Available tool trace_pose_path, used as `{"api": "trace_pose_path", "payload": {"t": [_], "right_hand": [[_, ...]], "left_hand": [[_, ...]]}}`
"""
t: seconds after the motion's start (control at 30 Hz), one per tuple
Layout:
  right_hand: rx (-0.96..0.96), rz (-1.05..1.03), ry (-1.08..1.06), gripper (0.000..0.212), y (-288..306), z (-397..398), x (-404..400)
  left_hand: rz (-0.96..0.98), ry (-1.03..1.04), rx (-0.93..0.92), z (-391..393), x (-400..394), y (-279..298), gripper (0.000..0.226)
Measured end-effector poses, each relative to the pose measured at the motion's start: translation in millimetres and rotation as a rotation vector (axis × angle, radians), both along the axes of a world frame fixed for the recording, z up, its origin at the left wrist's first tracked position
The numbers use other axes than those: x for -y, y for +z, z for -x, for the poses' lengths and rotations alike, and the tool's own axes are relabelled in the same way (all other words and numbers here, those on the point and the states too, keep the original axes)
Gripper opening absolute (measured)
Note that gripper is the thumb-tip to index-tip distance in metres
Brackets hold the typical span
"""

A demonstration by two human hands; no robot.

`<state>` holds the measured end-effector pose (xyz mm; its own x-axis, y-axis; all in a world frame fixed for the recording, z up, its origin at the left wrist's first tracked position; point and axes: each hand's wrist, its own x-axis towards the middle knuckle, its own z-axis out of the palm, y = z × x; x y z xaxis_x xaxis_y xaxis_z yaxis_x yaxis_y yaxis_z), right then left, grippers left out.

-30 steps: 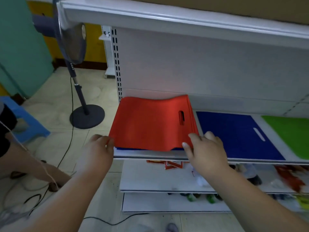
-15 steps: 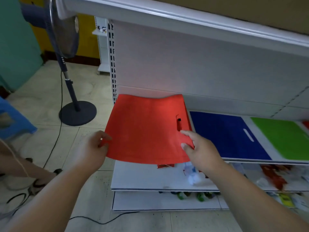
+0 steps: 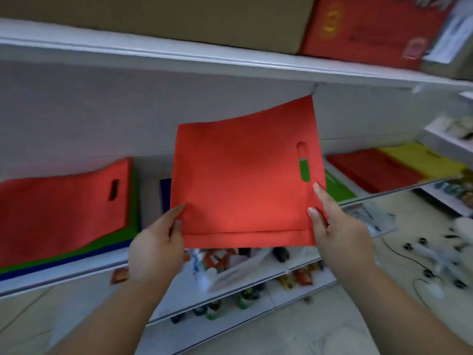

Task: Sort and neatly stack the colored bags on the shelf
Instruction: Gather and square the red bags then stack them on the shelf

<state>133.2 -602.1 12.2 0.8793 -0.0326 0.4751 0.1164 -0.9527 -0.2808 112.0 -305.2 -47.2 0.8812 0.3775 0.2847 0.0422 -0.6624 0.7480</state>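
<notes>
A flat red bag (image 3: 243,180) with a slot handle is held up in the air in front of the white shelf (image 3: 76,271). My left hand (image 3: 156,244) pinches its lower left corner and my right hand (image 3: 337,231) pinches its lower right edge. On the shelf at the left lies a mixed pile: a red bag (image 3: 64,208) on top, a green bag (image 3: 107,242) under it and blue ones below. A blue bag (image 3: 165,193) and a green bag (image 3: 335,187) peek out behind the held bag. Further right lie a red stack (image 3: 371,170) and a yellow stack (image 3: 419,157).
An upper shelf carries a cardboard box (image 3: 179,19) and a red box (image 3: 371,26). Lower shelves hold small packets and bottles (image 3: 230,262). Cables and small items (image 3: 435,260) lie on the tiled floor at the right.
The red bag has come off the left pile and now hangs lifted in both hands. My view has swung to the right, bringing the red and yellow stacks into sight.
</notes>
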Motion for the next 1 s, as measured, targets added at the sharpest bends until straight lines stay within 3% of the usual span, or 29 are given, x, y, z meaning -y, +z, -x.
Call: {"api": "trace_pose_path", "payload": {"t": [0.2,0.37,0.77,1.0], "right_hand": [[-0.03,-0.042,-0.206,0.051,17,-2,186],[-0.032,-0.056,-0.297,0.051,9,-28,299],[-0.148,-0.199,-0.414,0.047,-11,-170,480],[-0.176,-0.199,-0.264,0.044,-31,-270,562]], "left_hand": [[0.032,-0.218,0.024,-66,187,16,0.037],[0.04,-0.333,-0.031,-118,296,9,0.036],[0.04,-0.469,-0.02,-300,489,-6,0.035],[0.081,-0.37,-0.012,-367,553,-24,0.035]]}}
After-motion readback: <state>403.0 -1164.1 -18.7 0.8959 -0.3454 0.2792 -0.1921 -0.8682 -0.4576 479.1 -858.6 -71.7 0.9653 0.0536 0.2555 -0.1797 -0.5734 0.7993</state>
